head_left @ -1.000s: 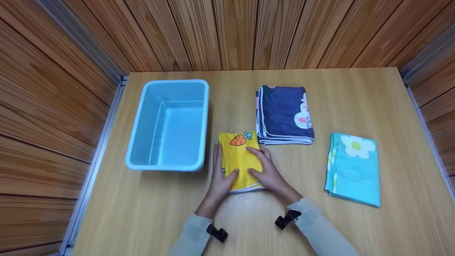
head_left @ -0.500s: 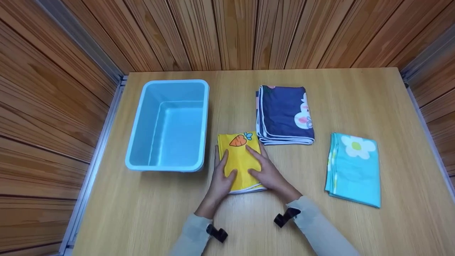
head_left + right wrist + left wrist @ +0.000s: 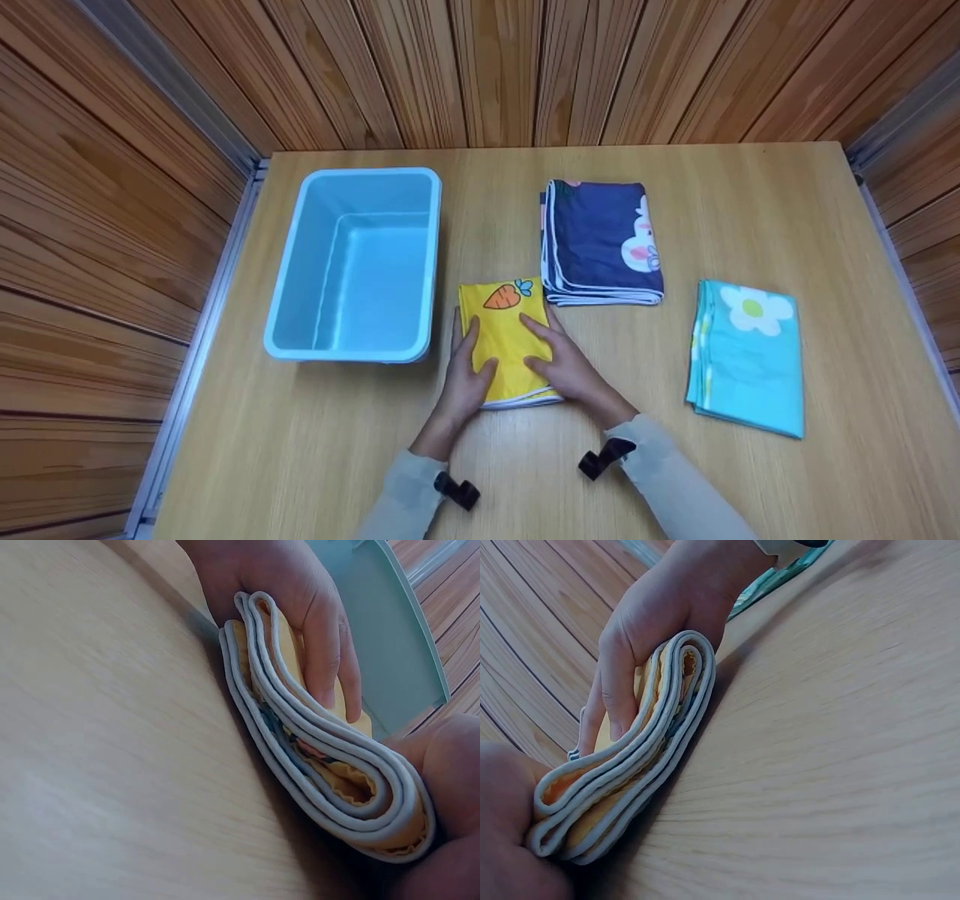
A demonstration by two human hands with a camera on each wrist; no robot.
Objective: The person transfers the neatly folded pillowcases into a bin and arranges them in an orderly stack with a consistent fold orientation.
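Note:
A folded yellow towel (image 3: 510,341) with a carrot print lies near the middle of the table in the head view. My left hand (image 3: 462,379) grips its left side, thumb and a finger on top. From the right, my right hand (image 3: 568,365) holds the opposite side, its thumb and a finger over the upper face. In the left wrist view the towel (image 3: 630,765) shows its stacked layers with pale edging, bowed between both hands. The right wrist view shows the same near end of the towel (image 3: 330,746). The fingertips beneath the sides are hidden.
A light blue plastic basin (image 3: 349,352) stands left of the towel. A folded navy towel (image 3: 592,240) with a rabbit print lies behind, close to the yellow one. Farther right is a folded turquoise towel (image 3: 746,367) with a flower. Wooden panels (image 3: 495,75) wall the table's back.
My left hand has brought a finger from the towel's side onto its top. The yellow towel has shifted very slightly left; the basin and other towels stay put.

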